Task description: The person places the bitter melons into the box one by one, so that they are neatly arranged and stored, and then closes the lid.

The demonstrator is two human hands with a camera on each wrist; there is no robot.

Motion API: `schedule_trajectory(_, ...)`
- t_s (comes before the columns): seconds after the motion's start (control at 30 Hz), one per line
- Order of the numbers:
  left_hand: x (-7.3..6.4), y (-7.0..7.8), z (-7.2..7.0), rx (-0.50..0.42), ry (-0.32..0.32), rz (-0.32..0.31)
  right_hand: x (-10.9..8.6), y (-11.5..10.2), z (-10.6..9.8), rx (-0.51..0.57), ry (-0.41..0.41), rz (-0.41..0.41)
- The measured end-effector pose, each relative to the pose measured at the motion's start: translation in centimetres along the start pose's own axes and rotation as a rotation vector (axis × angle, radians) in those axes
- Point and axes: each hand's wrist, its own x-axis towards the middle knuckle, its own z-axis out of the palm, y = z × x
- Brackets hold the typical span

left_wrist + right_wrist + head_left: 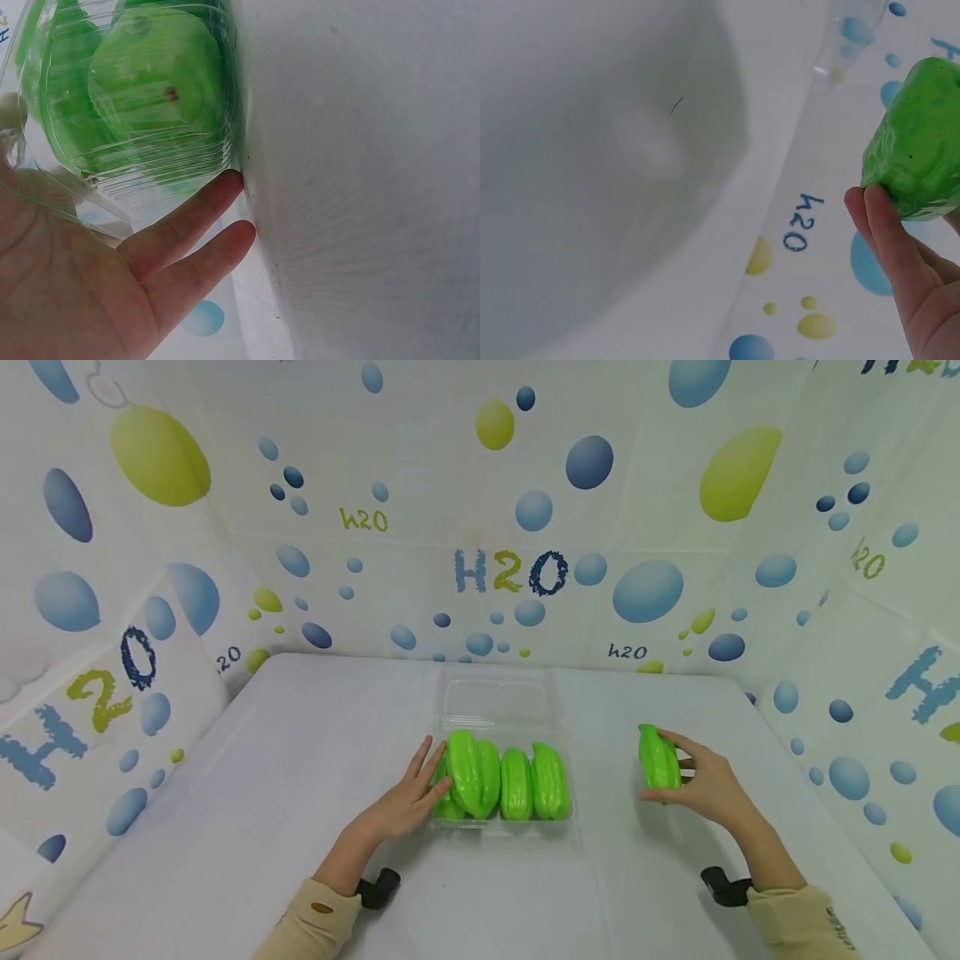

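Observation:
An elongated, bright-green ridged fruit [659, 762], glossy and with a small nub at its top, is raised off the table. My right hand [708, 785] grips it between thumb and fingers; the right wrist view shows the end of this green fruit [922, 142] above the fingertips. Several similar green fruits [516, 783] stand side by side in a clear plastic clamshell box [498, 827]. At the box's left side, my left hand [405, 797] rests with fingers spread and fairly straight. In the left wrist view two fingers [199, 214] extend beneath the clear wall [161, 161].
The box's clear lid [497, 700] lies folded back toward the far edge of the white table [322, 710]. Behind the table and along both sides hangs a white sheet [420, 435] printed with bubbles and H2O lettering.

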Motion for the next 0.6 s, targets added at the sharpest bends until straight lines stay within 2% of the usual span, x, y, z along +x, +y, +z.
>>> schedule_trajectory(0.23, -0.2, 0.2, 0.0, 0.001, 0.012, 0.020, 0.3, -1.1, 0.9, 0.011, -0.008, -0.020)
schedule_trajectory(0.6, -0.2, 0.3, -0.1, 0.016, 0.007, -0.001, 1.0, -3.2, 1.9, 0.031, 0.002, -0.091)
